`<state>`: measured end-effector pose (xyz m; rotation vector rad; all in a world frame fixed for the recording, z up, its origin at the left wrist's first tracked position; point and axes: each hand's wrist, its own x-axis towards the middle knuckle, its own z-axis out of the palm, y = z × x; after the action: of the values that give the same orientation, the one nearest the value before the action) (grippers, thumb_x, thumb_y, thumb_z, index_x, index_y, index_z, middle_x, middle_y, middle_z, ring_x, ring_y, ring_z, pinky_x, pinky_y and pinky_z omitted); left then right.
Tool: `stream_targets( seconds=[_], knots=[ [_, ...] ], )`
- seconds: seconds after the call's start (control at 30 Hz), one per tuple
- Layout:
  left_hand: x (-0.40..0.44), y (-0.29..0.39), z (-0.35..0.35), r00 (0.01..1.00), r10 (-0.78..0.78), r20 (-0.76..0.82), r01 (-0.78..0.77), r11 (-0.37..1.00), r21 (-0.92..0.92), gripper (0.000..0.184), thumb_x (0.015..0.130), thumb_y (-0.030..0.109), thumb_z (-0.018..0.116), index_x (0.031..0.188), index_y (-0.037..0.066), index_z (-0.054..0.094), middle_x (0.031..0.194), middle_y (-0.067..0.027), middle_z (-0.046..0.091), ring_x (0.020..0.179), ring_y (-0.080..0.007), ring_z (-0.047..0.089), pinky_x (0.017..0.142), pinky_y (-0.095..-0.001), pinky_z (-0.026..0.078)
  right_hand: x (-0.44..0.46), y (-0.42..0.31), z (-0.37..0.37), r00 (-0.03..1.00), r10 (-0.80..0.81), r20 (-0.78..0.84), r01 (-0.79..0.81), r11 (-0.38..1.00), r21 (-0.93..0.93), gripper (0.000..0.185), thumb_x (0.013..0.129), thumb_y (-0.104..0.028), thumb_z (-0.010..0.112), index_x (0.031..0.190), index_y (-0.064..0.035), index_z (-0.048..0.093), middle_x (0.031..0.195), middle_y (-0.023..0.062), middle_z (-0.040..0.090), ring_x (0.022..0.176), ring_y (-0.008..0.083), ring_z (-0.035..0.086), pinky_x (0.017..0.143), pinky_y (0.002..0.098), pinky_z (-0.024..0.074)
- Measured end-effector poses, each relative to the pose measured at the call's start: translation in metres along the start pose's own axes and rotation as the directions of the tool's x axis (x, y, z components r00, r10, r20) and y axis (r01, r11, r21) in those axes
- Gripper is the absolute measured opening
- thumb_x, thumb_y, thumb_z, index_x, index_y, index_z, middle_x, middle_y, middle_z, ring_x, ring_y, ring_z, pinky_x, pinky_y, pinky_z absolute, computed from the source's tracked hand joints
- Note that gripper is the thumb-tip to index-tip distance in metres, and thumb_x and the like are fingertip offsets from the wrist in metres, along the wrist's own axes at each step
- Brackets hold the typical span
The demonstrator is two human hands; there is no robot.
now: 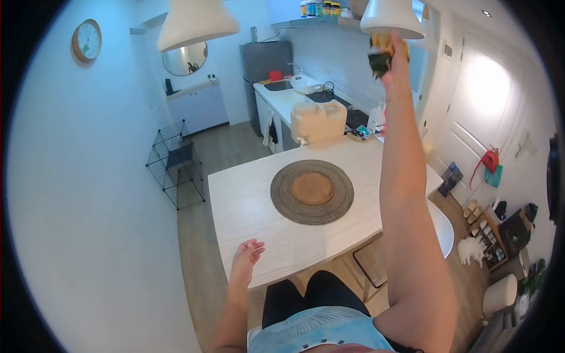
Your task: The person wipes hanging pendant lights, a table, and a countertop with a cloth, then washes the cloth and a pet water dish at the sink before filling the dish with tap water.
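My right hand (398,62) is stretched far up and forward, closed on a crumpled yellow and dark green cloth (381,57). The cloth is right at the lower rim of the white pendant lamp (392,20); whether it touches the lamp I cannot tell. Low over the near left edge of the pale wooden table (247,200), my left hand (249,252) hangs with loosely bent fingers and nothing in it. On the table lies a round woven placemat (282,191) with a brown round board (312,188) at its centre.
Another white pendant lamp (197,26) hangs at the upper left. A beige water container (318,122) with a tap stands at the table's far edge, near small packets (360,132). A white chair (441,229) is at the right, a black wire rack (176,165) at the left.
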<state>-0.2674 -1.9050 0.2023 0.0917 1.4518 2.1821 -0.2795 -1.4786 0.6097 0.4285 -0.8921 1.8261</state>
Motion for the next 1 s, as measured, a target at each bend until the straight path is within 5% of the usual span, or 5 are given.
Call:
stream_targets(
  seconds=[0.2, 0.27, 0.4, 0.7, 1.0],
  knots=[
    [-0.01, 0.002, -0.021, 0.996, 0.052, -0.072, -0.059, 0.994, -0.088, 0.024, 0.095, 0.022, 0.043, 0.111, 0.006, 0.046, 0.105, -0.0087, 0.058, 0.092, -0.0157, 0.057, 0.078, -0.0249, 0.045, 0.038, -0.019, 0.063, 0.984, -0.005, 0.181, 0.014, 0.999, -0.05, 0.026, 0.083, -0.026, 0.061, 0.082, -0.0003, 0.057, 0.071, 0.0134, 0.059, 0.067, 0.0255, 0.06, 0.066, 0.0381, 0.051],
    [-0.015, 0.001, -0.024, 0.993, 0.043, -0.109, -0.055, 0.993, -0.107, 0.024, 0.095, 0.023, 0.043, 0.111, 0.006, 0.046, 0.105, -0.0088, 0.058, 0.092, -0.0158, 0.057, 0.077, -0.025, 0.045, 0.019, -0.024, 0.086, 0.996, -0.029, 0.09, 0.035, 0.998, -0.059, 0.031, 0.084, -0.029, 0.062, 0.065, -0.0072, 0.051, 0.049, 0.0066, 0.049, 0.045, 0.0222, 0.052, 0.05, 0.0346, 0.0485],
    [-0.025, 0.001, -0.02, 0.995, 0.032, -0.094, -0.043, 0.992, -0.122, 0.024, 0.095, 0.024, 0.043, 0.111, 0.006, 0.047, 0.105, -0.0089, 0.058, 0.093, -0.016, 0.057, 0.079, -0.0253, 0.045, 0.029, -0.021, 0.085, 0.996, 0.058, 0.067, -0.063, 0.996, 0.067, 0.032, 0.082, -0.026, 0.064, 0.06, -0.0076, 0.049, 0.049, 0.0067, 0.049, 0.043, 0.0216, 0.05, 0.049, 0.0332, 0.0473],
    [-0.039, -0.016, -0.037, 0.988, 0.036, -0.15, -0.052, 0.993, -0.102, 0.03, 0.095, 0.027, 0.041, 0.117, 0.006, 0.046, 0.108, -0.0081, 0.058, 0.096, -0.0168, 0.056, 0.08, -0.0277, 0.043, 0.06, -0.023, 0.05, 0.946, 0.299, 0.128, -0.306, 0.951, 0.046, 0.023, 0.078, -0.019, 0.07, 0.081, -0.0077, 0.05, 0.061, 0.0029, 0.054, 0.056, 0.0138, 0.055, 0.058, 0.0299, 0.0524],
    [-0.05, -0.019, -0.046, 0.989, 0.048, -0.141, -0.071, 0.984, -0.163, 0.032, 0.096, 0.03, 0.039, 0.117, 0.008, 0.046, 0.11, -0.0075, 0.057, 0.098, -0.0177, 0.055, 0.08, -0.0306, 0.043, 0.025, -0.013, 0.038, 0.987, 0.117, 0.108, -0.144, 0.945, 0.293, 0.025, 0.078, -0.011, 0.068, 0.091, -0.0025, 0.047, 0.081, 0.0098, 0.053, 0.059, 0.0164, 0.054, 0.055, 0.0245, 0.0534]
  ],
)
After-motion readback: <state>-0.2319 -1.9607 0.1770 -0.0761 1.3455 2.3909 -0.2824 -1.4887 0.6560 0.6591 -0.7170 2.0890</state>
